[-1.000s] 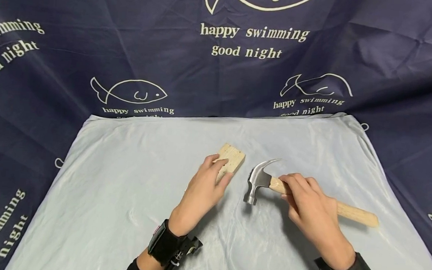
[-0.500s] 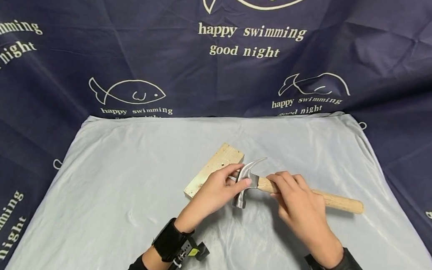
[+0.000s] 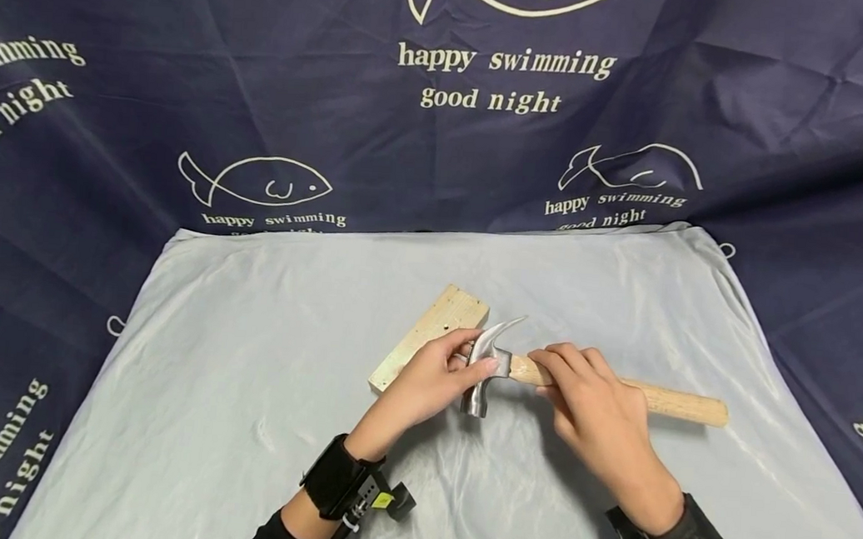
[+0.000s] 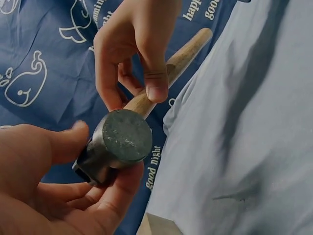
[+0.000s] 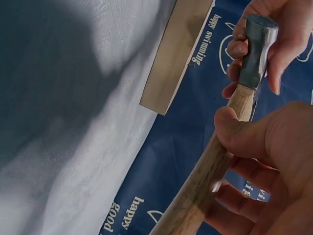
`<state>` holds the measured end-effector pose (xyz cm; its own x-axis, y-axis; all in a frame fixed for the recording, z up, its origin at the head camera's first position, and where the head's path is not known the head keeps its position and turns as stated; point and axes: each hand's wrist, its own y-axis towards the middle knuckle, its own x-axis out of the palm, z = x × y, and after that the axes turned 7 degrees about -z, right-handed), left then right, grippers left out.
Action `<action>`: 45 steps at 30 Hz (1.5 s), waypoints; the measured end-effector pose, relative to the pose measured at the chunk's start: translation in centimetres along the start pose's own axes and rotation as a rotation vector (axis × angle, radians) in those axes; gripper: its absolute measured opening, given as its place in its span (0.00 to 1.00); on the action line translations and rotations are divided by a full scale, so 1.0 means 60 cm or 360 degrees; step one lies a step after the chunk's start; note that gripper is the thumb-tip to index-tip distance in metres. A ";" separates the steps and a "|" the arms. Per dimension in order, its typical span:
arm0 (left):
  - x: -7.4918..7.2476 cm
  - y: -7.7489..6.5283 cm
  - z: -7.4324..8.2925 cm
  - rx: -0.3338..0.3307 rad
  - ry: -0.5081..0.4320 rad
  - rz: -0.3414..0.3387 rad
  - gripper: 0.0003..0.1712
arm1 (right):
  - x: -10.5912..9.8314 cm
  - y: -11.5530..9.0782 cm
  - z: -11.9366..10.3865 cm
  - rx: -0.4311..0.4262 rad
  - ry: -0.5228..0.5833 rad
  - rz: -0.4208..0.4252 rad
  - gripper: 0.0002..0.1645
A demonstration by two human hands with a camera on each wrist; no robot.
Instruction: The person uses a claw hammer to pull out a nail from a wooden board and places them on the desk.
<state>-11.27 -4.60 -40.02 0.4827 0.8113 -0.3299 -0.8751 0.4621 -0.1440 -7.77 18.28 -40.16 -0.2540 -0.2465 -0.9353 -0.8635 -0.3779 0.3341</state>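
Note:
Both hands hold a claw hammer (image 3: 681, 404) above the cloth, its handle lying toward the right. The left hand (image 3: 427, 380) pinches the steel head (image 4: 128, 136) between thumb and fingers, the claw pointing away and the round face toward the person. Around the pale wooden handle (image 5: 195, 183), just behind the head, the right hand (image 3: 602, 411) has its thumb and fingers curled. A wooden block (image 3: 427, 332) with a small dark spot on its top lies on the cloth beyond the left hand, which partly hides it.
A light blue-grey cloth (image 3: 269, 333) covers the table, wrinkled near the person. Dark blue fabric (image 3: 438, 170) printed with white fish and lettering hangs behind and on both sides. Black straps with small cameras (image 3: 400, 501) sit on the wrists.
The left hand has left the wooden block and taken hold of the hammer head. The right hand has brought the hammer slightly left. The block stays in place.

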 end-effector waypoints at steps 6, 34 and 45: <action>0.001 -0.001 0.004 -0.0002 -0.0065 -0.0045 0.27 | -0.001 0.004 0.000 -0.0002 0.0010 0.0009 0.22; -0.005 -0.005 0.013 -0.0062 -0.0479 -0.0009 0.19 | -0.008 0.015 -0.011 0.0013 0.0065 0.0010 0.25; 0.000 -0.010 0.006 -0.0076 -0.0587 0.0047 0.21 | -0.004 0.015 -0.012 -0.0013 0.0099 0.0023 0.26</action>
<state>-10.76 -4.75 -39.58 0.4301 0.9025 0.0226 -0.8852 0.4265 -0.1857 -8.18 17.33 -39.53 -0.2387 -0.3072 -0.9212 -0.8561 -0.3812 0.3489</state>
